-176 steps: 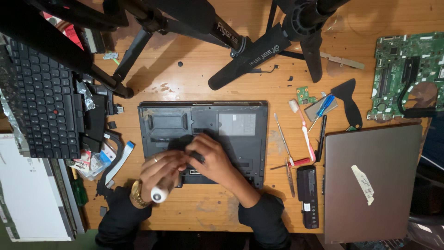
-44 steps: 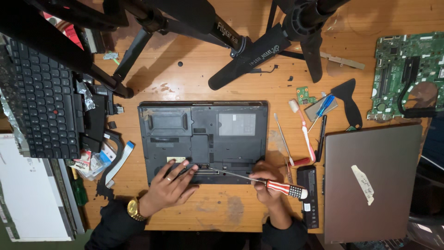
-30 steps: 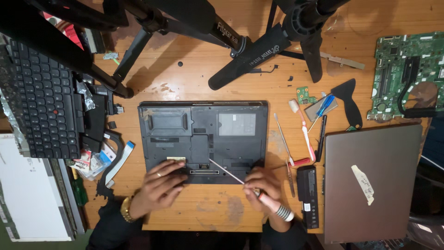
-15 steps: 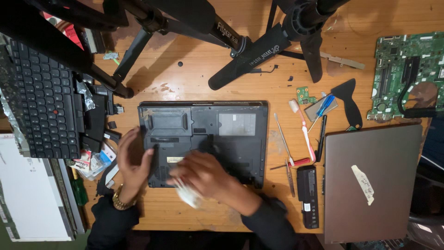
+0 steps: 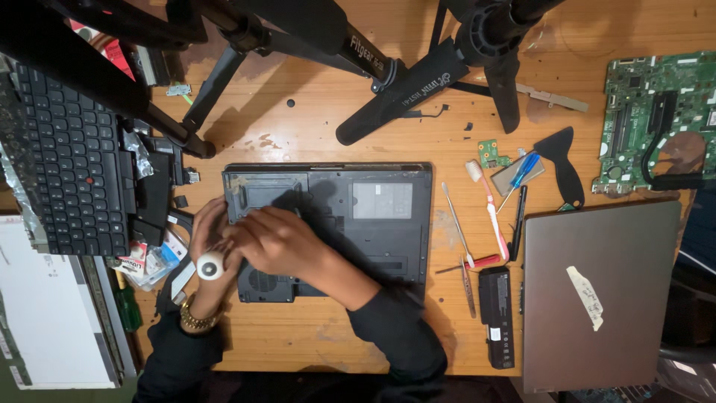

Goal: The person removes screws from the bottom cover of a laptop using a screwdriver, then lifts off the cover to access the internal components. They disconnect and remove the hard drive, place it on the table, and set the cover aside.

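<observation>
A dark laptop base (image 5: 373, 216) lies bottom-up in the middle of the wooden table. My right hand (image 5: 272, 242) reaches across its front left part and is shut on a screwdriver, of which only the white butt end (image 5: 210, 266) shows, pointing up at the camera. My left hand (image 5: 205, 230), with a gold watch at the wrist, grips the laptop base's left edge right beside the screwdriver. The screwdriver's tip and the spot under it are hidden by my hands.
Black tripod legs (image 5: 403, 89) stand behind the laptop. A loose keyboard (image 5: 63, 172) and small parts lie left. Right are hand tools (image 5: 488, 224), a battery (image 5: 498, 313), a closed grey laptop (image 5: 600, 291) and a green circuit board (image 5: 656, 119).
My right hand has carried the screwdriver from the laptop's right front over to its left front corner, now held upright. My left hand shifted to the laptop's left edge and stays there.
</observation>
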